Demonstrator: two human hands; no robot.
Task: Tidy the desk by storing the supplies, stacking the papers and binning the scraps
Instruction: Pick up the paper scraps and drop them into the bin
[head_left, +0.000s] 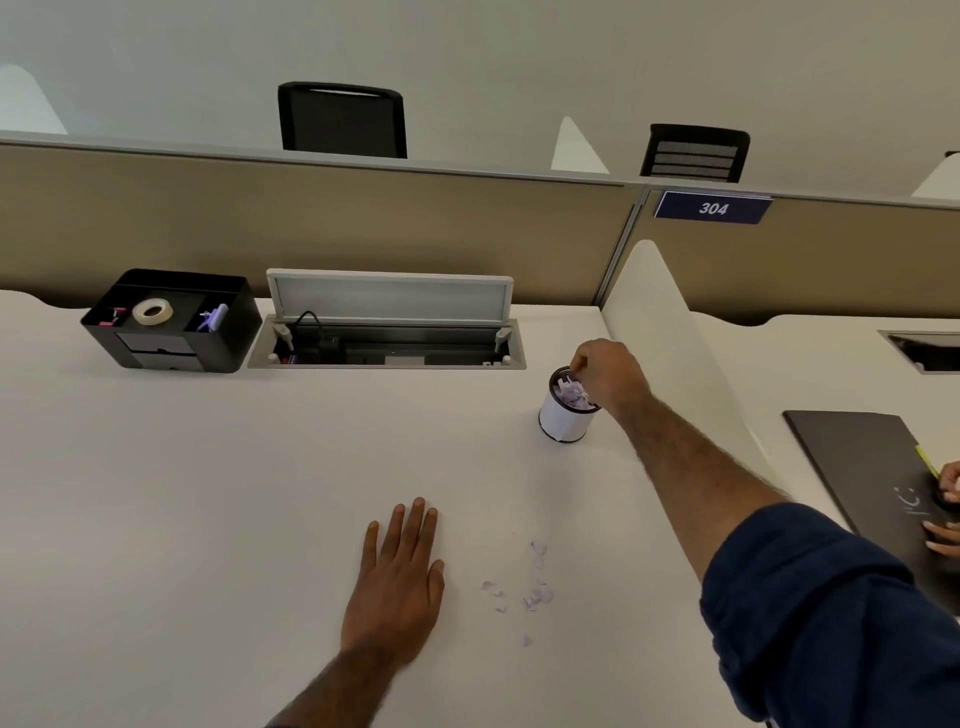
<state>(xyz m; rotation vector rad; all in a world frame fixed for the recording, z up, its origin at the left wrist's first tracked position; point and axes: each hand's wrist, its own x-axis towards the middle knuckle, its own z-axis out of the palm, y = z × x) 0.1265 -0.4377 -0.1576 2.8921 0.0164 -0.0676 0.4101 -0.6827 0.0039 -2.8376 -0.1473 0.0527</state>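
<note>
A small white cup-shaped bin (563, 418) with a black rim stands at the right of the desk, with pale purple paper scraps piled inside it. My right hand (608, 371) hovers over its rim with the fingers curled downward into the opening; whether it holds a scrap cannot be told. My left hand (402, 577) lies flat on the desk, palm down, fingers spread, holding nothing. To its right, several small purple paper scraps (535, 595) lie loose on the white desk (208, 493). At the back left stands a black desk organizer (171, 322) holding a roll of tape (152, 312) and small supplies.
An open cable hatch (387, 332) with its lid up sits at the back centre. A white divider panel (670, 332) bounds the desk on the right. Beyond it, a dark laptop (862, 462) and another person's hands (948, 514).
</note>
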